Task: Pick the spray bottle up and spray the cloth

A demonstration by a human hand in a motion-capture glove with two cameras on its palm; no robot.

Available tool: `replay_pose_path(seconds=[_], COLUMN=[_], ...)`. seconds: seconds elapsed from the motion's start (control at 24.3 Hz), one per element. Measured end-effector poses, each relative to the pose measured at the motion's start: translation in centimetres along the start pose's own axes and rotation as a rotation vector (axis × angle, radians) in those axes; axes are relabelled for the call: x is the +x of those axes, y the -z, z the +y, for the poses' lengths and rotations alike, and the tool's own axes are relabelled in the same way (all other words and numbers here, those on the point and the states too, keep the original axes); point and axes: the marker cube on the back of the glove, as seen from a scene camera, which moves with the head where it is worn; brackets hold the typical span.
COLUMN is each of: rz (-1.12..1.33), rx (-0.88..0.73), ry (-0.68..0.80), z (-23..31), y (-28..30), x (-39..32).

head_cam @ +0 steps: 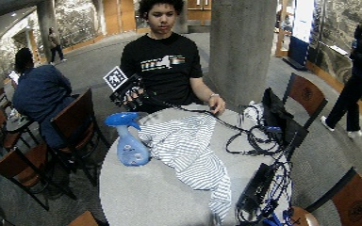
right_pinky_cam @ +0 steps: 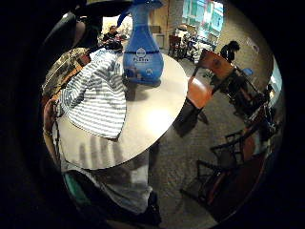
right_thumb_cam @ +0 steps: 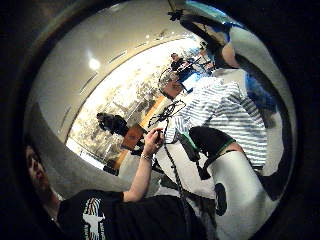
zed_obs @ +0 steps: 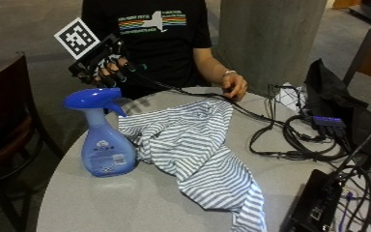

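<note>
Round grey table (zed_obs: 140, 203) in a public hall, concrete column (zed_obs: 269, 43) behind it. Blue spray bottle (zed_obs: 105, 137) stands upright near the table's edge, trigger head pointing toward the cloth; nothing touches it. Striped grey-and-white cloth (zed_obs: 198, 150) lies rumpled across the middle of the table, one fold just beside the bottle's base, its far end trailing off the near edge. Person in black T-shirt sits behind the table. Gloved right hand (zed_obs: 108, 67) is raised in the air above the table's far edge, above and behind the bottle, fingers spread and relaxed, holding nothing. Bare left hand (zed_obs: 235, 87) rests at the table's rim by a black cable (zed_obs: 263, 116). Cables (zed_obs: 301, 140) and a black bag (zed_obs: 330, 99) lie off to the side.
</note>
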Motion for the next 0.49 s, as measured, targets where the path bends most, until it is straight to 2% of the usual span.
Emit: replay_pose_path(seconds=[0.49], rz=[0.006], rx=[0.02], ry=[0.025], z=[-0.48], y=[-0.27], x=[-0.15])
